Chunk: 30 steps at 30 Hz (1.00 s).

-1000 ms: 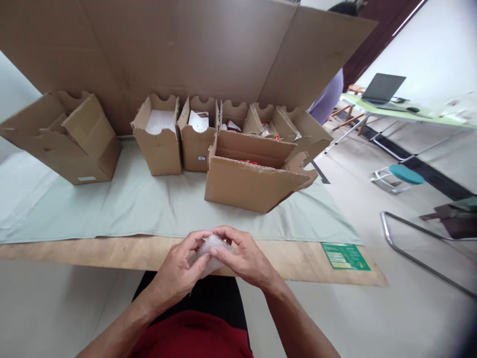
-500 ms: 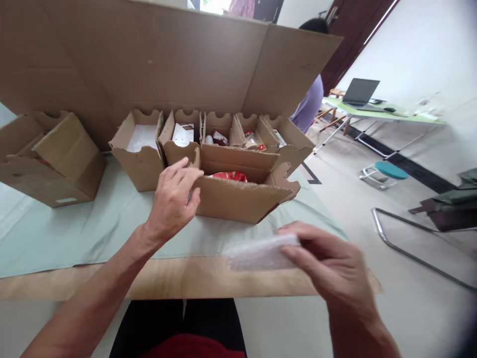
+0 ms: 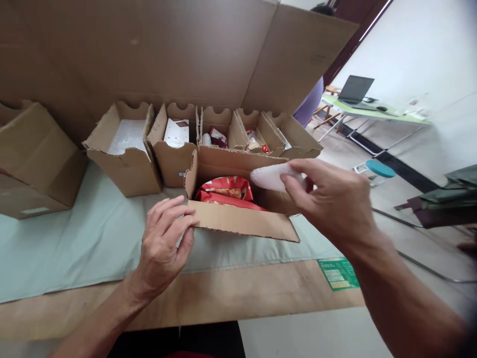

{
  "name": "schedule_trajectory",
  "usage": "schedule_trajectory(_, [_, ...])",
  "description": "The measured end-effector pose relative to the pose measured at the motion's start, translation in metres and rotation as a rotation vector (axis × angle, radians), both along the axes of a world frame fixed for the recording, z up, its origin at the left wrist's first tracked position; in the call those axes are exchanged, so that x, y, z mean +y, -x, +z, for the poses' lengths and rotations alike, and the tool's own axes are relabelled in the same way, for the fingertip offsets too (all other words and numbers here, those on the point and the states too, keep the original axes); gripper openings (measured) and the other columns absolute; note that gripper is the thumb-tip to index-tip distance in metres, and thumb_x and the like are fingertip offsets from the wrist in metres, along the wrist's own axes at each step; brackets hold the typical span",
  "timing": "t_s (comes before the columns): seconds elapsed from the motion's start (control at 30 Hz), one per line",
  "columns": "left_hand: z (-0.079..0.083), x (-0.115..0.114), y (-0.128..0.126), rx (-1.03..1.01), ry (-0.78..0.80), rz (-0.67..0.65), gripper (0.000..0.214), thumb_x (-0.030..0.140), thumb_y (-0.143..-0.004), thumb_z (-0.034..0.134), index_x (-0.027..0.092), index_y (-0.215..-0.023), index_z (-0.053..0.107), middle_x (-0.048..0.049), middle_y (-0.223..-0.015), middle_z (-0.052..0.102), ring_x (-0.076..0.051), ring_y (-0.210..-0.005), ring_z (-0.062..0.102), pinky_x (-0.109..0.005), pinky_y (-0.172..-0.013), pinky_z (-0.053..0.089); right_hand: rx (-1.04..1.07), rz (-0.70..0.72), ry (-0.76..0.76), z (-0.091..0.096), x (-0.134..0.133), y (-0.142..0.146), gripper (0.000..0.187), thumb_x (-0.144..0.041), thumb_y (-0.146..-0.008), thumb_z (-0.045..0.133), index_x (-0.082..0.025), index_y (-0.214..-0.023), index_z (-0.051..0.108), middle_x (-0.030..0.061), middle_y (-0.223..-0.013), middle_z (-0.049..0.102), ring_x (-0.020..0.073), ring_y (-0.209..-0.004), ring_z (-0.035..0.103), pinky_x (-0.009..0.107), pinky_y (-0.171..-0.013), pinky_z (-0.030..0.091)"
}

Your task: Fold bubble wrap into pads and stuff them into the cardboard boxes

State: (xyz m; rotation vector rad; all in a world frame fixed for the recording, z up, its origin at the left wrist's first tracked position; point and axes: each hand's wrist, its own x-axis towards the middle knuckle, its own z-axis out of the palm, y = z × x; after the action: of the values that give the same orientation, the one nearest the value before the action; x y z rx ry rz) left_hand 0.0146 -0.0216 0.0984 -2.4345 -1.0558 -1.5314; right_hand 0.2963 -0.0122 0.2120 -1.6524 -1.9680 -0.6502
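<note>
My right hand (image 3: 331, 204) pinches a small bubble-wrap bundle (image 3: 270, 177) and holds it over the open cardboard box (image 3: 242, 223) in front of me. Red snack packets (image 3: 225, 189) lie inside that box. My left hand (image 3: 164, 243) rests on the box's near left corner, with its fingers curled against the front flap and nothing inside them.
Behind stands a row of several open cardboard bins (image 3: 126, 159) with white and red items, backed by a tall cardboard sheet (image 3: 149, 49). Another box (image 3: 33, 164) sits far left. A green cloth (image 3: 93, 238) covers the wooden table; a green label (image 3: 337, 273) lies near its edge. A person's sleeve (image 3: 311, 102) shows behind.
My right hand carried the bubble-wrap bundle from the table edge up over the open box. My left hand slid down from the box's top edge to its front flap, which now leans toward me.
</note>
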Motion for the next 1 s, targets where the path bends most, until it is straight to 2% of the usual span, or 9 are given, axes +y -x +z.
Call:
schedule_trajectory(0.13, [-0.004,0.001,0.0,-0.021,0.005,-0.015,0.027,-0.001,-0.086,0.065,0.019,-0.104,0.064,-0.0092,-0.11,0.072,-0.03,-0.122,0.065,-0.054,-0.107,0.051,-0.25,-0.325,0.513,-0.006,0.032,0.015,0.028,-0.031,-0.096,0.053,-0.017,-0.098,0.078,0.0131,-0.089,0.078,0.0286,-0.082,0.073,0.032,-0.064,0.042])
schedule_trajectory(0.27, [-0.003,0.001,-0.001,-0.029,0.007,-0.01,0.028,-0.001,-0.086,0.065,0.02,-0.104,0.064,-0.0075,-0.108,0.072,-0.029,-0.121,0.066,-0.053,-0.107,0.051,-0.378,-0.343,0.799,-0.013,0.049,0.029,0.037,-0.032,-0.1,0.047,-0.015,-0.098,0.079,0.0182,-0.1,0.079,0.0321,-0.092,0.074,0.034,-0.07,0.045])
schedule_trajectory(0.37, [0.001,-0.001,0.001,-0.053,0.022,0.001,0.033,0.001,-0.087,0.065,0.019,-0.115,0.064,-0.0102,-0.117,0.07,-0.029,-0.124,0.064,-0.05,-0.109,0.051,-0.305,-0.282,0.716,-0.011,0.04,0.024,0.036,-0.038,-0.099,0.05,-0.016,-0.099,0.079,0.0162,-0.103,0.079,0.0316,-0.094,0.073,0.035,-0.073,0.047])
schedule_trajectory(0.53, [0.002,0.001,0.008,-0.157,0.126,0.11,0.058,0.014,-0.091,0.067,0.023,-0.145,0.051,-0.0124,-0.139,0.061,-0.027,-0.131,0.059,-0.047,-0.113,0.049,0.21,-0.166,0.137,-0.005,-0.017,-0.018,0.023,-0.042,-0.089,0.068,-0.022,-0.096,0.078,0.0061,-0.091,0.077,0.0216,-0.074,0.067,0.035,-0.072,0.049])
schedule_trajectory(0.63, [-0.008,0.012,0.009,-0.244,0.3,0.125,0.061,0.027,-0.09,0.07,0.022,-0.148,0.05,-0.0134,-0.141,0.06,-0.03,-0.131,0.059,-0.05,-0.112,0.05,0.487,-0.157,-0.072,-0.022,-0.055,-0.049,0.019,-0.038,-0.086,0.07,-0.022,-0.093,0.077,0.0042,-0.082,0.075,0.0178,-0.065,0.062,0.034,-0.068,0.051])
schedule_trajectory(0.73, [-0.019,0.028,0.003,-0.353,0.55,0.036,0.076,0.04,-0.085,0.075,0.021,-0.153,0.044,-0.0169,-0.15,0.055,-0.032,-0.133,0.058,-0.054,-0.113,0.048,0.667,-0.052,0.18,-0.059,-0.068,-0.064,0.04,-0.046,-0.081,0.074,-0.021,-0.113,0.072,0.0086,-0.105,0.077,0.0226,-0.083,0.069,0.037,-0.073,0.055])
schedule_trajectory(0.83, [-0.027,0.043,-0.01,-0.444,0.754,-0.12,0.079,0.047,-0.082,0.076,0.02,-0.149,0.046,-0.0171,-0.152,0.054,-0.032,-0.135,0.057,-0.052,-0.115,0.045,0.776,0.141,0.514,-0.102,-0.052,-0.056,0.068,-0.055,-0.075,0.079,-0.02,-0.131,0.061,0.0143,-0.128,0.071,0.0307,-0.11,0.068,0.043,-0.084,0.057])
schedule_trajectory(0.9, [-0.03,0.049,-0.019,-0.484,0.848,-0.194,0.07,0.052,-0.08,0.077,0.018,-0.137,0.054,-0.0153,-0.141,0.063,-0.03,-0.128,0.062,-0.047,-0.109,0.05,0.873,0.227,0.582,-0.123,-0.034,-0.043,0.07,-0.057,-0.075,0.078,-0.018,-0.13,0.059,0.016,-0.132,0.069,0.032,-0.116,0.066,0.044,-0.091,0.056])
schedule_trajectory(1.0, [-0.031,0.047,-0.029,-0.535,0.912,-0.213,0.064,0.057,-0.077,0.078,0.017,-0.124,0.059,-0.0126,-0.125,0.071,-0.028,-0.117,0.067,-0.041,-0.1,0.054,0.961,0.16,0.539,-0.136,-0.019,-0.026,0.064,-0.059,-0.076,0.074,-0.014,-0.12,0.061,0.0177,-0.122,0.072,0.0334,-0.11,0.067,0.045,-0.09,0.055])
